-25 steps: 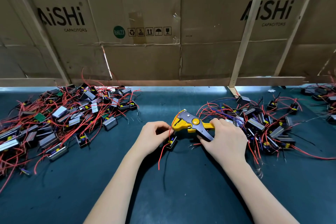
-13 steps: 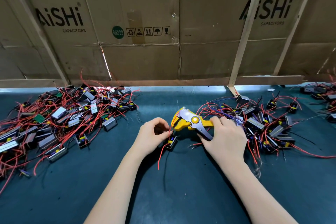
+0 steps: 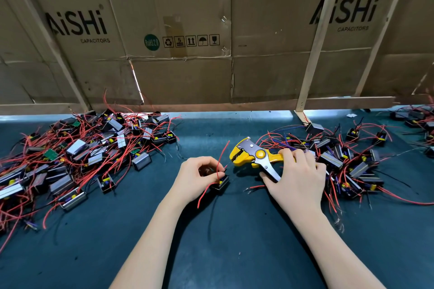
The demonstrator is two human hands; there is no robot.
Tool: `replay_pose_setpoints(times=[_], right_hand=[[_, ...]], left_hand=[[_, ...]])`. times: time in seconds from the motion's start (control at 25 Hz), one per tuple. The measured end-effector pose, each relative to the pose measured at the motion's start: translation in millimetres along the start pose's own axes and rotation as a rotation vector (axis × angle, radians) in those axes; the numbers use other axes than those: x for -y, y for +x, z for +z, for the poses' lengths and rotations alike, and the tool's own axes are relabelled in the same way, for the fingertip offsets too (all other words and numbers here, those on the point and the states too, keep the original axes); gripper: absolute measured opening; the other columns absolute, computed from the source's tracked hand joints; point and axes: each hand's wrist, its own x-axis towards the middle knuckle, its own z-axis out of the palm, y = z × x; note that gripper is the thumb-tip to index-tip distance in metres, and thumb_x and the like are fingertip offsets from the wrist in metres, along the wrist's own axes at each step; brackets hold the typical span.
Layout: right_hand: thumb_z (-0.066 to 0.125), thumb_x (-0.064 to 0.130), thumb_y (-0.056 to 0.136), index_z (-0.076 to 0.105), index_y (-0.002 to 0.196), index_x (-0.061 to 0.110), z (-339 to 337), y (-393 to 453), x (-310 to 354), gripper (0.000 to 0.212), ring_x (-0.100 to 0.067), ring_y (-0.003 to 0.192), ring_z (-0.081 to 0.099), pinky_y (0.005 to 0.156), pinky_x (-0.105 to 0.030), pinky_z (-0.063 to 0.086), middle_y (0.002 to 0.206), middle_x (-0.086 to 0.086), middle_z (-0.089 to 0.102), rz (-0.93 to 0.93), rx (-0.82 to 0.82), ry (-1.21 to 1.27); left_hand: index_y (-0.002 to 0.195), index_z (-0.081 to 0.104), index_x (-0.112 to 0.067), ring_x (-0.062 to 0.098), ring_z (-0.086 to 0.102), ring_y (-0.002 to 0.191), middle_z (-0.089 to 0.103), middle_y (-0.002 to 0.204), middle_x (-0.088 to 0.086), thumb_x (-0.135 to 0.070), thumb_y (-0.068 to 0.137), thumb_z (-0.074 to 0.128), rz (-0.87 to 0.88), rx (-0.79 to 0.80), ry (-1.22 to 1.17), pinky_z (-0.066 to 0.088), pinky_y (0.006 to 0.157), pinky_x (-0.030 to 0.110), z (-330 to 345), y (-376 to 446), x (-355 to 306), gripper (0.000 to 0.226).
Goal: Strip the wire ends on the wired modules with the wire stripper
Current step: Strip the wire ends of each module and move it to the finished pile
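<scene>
My right hand [image 3: 298, 180] grips the handles of the yellow and steel wire stripper [image 3: 252, 156], whose jaws point left. My left hand [image 3: 196, 178] has its fingers curled round a small black wired module [image 3: 220, 183] that rests on the dark mat. A red wire [image 3: 220, 159] rises from the module and stands free, a short gap left of the stripper jaws. Another red wire and a black wire trail from the module toward me.
A big heap of wired modules [image 3: 82, 155] with red wires covers the left of the dark green mat [image 3: 223, 241]. A second heap [image 3: 347, 159] lies right, under my right hand. Cardboard panels [image 3: 187, 30] on wooden struts wall off the back.
The red wire has come out of the stripper jaws and now stands free. My two hands have moved slightly apart, with the stripper shifted right.
</scene>
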Motion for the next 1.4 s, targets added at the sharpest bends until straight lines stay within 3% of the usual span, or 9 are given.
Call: replay_pose_setpoints(times=[0.2, 0.44, 0.72, 0.92, 1.04, 1.28, 1.4], right_hand=[[0.088, 0.045, 0.057, 0.065, 0.093, 0.007, -2.4, 1.3, -0.2, 0.057, -0.034, 0.085, 0.058, 0.069, -0.041, 0.038, 0.085, -0.011, 0.061, 0.054, -0.014, 0.032], [0.085, 0.048, 0.059, 0.063, 0.093, 0.009, -4.3, -1.7, 2.2, 0.057, -0.033, 0.084, 0.056, 0.070, -0.041, 0.037, 0.084, -0.009, 0.059, 0.005, 0.041, 0.003], [0.084, 0.047, 0.062, 0.063, 0.097, 0.009, -6.9, 2.5, -1.0, 0.056, -0.034, 0.087, 0.056, 0.069, -0.040, 0.035, 0.088, -0.010, 0.060, 0.094, -0.051, 0.035], [0.083, 0.047, 0.063, 0.063, 0.099, 0.009, -7.3, 1.8, -0.3, 0.056, -0.035, 0.090, 0.055, 0.070, -0.041, 0.036, 0.090, -0.010, 0.061, 0.094, -0.057, 0.080], [0.084, 0.046, 0.063, 0.063, 0.098, 0.008, -6.9, 1.1, 2.3, 0.056, -0.036, 0.091, 0.056, 0.071, -0.042, 0.037, 0.090, -0.011, 0.062, 0.071, -0.025, 0.068], [0.088, 0.040, 0.056, 0.064, 0.095, 0.008, -6.4, -1.6, -0.1, 0.056, -0.035, 0.093, 0.056, 0.073, -0.043, 0.037, 0.088, -0.013, 0.061, -0.019, 0.084, -0.054], [0.088, 0.040, 0.057, 0.065, 0.095, 0.008, -8.1, 0.6, 0.2, 0.055, -0.036, 0.090, 0.057, 0.072, -0.042, 0.037, 0.088, -0.012, 0.061, 0.040, 0.036, 0.031]], left_hand=[[0.077, 0.072, -0.018, 0.016, 0.062, 0.061, 0.069, 0.068, 0.011, -0.008, 0.081, 0.077, -0.045, -0.054, -0.058, 0.055, 0.073, 0.040, 1.3, 3.8, 6.7, 0.012], [0.079, 0.072, -0.019, 0.012, 0.058, 0.061, 0.064, 0.065, -0.003, -0.009, 0.082, 0.076, -0.035, -0.062, -0.088, 0.049, 0.069, 0.027, 2.7, 4.6, 9.0, 0.012], [0.080, 0.069, -0.017, 0.013, 0.057, 0.065, 0.065, 0.073, -0.004, -0.011, 0.082, 0.076, -0.053, -0.085, 0.013, 0.048, 0.070, 0.028, 5.6, 2.9, 4.8, 0.010], [0.083, 0.068, -0.016, 0.006, 0.055, 0.075, 0.063, 0.086, -0.003, -0.008, 0.083, 0.074, 0.106, -0.133, 0.106, 0.042, 0.070, 0.012, 3.6, 0.2, -1.5, 0.010], [0.083, 0.067, -0.019, 0.008, 0.059, 0.072, 0.066, 0.080, -0.006, -0.009, 0.085, 0.072, 0.097, -0.128, 0.034, 0.046, 0.072, 0.020, 2.0, 0.9, -2.6, 0.012], [0.085, 0.067, -0.016, 0.021, 0.065, 0.084, 0.069, 0.087, -0.001, -0.007, 0.087, 0.069, 0.109, -0.082, -0.130, 0.051, 0.079, 0.026, 1.9, 2.8, -2.2, 0.009], [0.082, 0.067, -0.015, 0.014, 0.064, 0.079, 0.069, 0.085, 0.004, -0.007, 0.088, 0.069, 0.037, -0.119, -0.185, 0.053, 0.075, 0.023, 1.9, 6.3, 1.7, 0.010]])
